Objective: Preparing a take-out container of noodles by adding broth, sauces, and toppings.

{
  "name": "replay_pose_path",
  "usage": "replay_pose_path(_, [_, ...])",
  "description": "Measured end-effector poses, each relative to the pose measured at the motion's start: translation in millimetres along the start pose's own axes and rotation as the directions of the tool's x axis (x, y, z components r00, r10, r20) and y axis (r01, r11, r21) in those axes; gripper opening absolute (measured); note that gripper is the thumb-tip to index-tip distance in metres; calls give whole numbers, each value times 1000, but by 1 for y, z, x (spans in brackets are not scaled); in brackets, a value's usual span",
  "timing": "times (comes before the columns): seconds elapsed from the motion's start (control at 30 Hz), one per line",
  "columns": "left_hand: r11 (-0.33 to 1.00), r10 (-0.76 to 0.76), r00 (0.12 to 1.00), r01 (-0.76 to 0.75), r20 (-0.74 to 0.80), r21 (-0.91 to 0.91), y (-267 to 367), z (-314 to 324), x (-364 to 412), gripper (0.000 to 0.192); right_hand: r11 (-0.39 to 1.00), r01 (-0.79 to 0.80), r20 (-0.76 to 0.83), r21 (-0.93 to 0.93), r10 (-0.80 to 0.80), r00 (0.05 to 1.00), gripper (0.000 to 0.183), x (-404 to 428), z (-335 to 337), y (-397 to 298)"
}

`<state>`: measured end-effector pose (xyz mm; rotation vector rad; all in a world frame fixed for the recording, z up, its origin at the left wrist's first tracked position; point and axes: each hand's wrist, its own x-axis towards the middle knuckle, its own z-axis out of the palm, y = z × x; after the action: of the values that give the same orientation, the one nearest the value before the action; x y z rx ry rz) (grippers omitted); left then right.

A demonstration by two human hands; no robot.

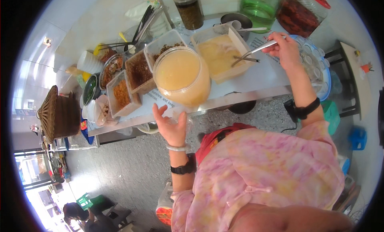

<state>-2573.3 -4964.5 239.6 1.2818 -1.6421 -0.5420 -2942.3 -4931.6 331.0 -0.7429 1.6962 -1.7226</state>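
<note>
My right hand (pixel 283 50) grips the metal handle of a utensil (pixel 260 49), perhaps a ladle or spoon. Its lower end dips into cloudy yellowish liquid in a rectangular clear plastic container (pixel 223 73). A short metal piece (pixel 253 60) lies across that container's right rim. Left of it stands a large round clear plastic jar (pixel 187 94), filled nearly to the brim with cloudy yellow liquid. Just below the jar, at the counter's front edge, my left hand (pixel 172 127) has its fingers spread and holds nothing that I can make out.
Plastic tubs of orange seasoning (pixel 121 94) and dark brown sauce (pixel 138 71) sit left of the jar. Behind stand a dark-filled jar (pixel 189 11) and a red-lidded jar (pixel 300 14). A blue-rimmed tray (pixel 325 82) holds small cups. Another person (pixel 76 214) is at lower left.
</note>
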Motion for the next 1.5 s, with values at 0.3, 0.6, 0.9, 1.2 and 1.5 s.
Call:
replay_pose_path(0.3, [996,-88,994,88,70,2,-40,-25,-41,69,990,128,-8,61,-127,992,23,7,-12,-53])
replay_pose_path(0.6, [992,-117,978,108,171,59,-71,-48,-66,67,939,326,139,115,-340,930,24,9,-8,-123])
replay_pose_path(0.9, [968,-224,922,173,316,182,-107,-73,-104,64,959,254,121,123,-268,956,23,-66,96,-126])
replay_pose_path(1.2, [929,-336,910,277,245,243,-154,-120,-147,63,744,593,587,-308,-342,734,21,-100,151,-90])
replay_pose_path(1.5, [903,-398,900,349,181,250,-170,-148,-179,60,500,739,833,-451,-61,550,20,-85,201,-49])
